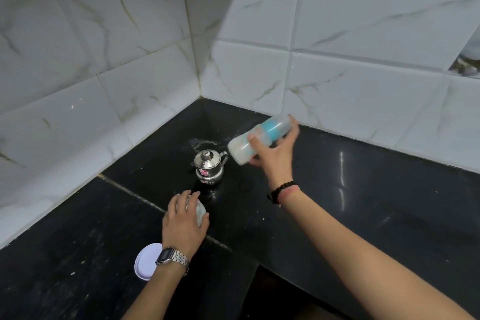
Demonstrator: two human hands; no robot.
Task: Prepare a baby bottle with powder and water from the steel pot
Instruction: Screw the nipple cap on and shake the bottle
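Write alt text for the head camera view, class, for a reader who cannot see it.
The right hand holds a baby bottle tilted above a black counter, beside a lidded steel pot. The left hand covers a small container; a white lid lies nearby.

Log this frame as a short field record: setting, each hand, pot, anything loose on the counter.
setting: black counter in a white-tiled corner
right hand: holds the baby bottle tilted in the air, blurred
left hand: rests over a small container, contents hidden
steel pot: upright, lid on, between the hands
loose item: white lid flat beside the left wrist
spill: wet patch behind the pot
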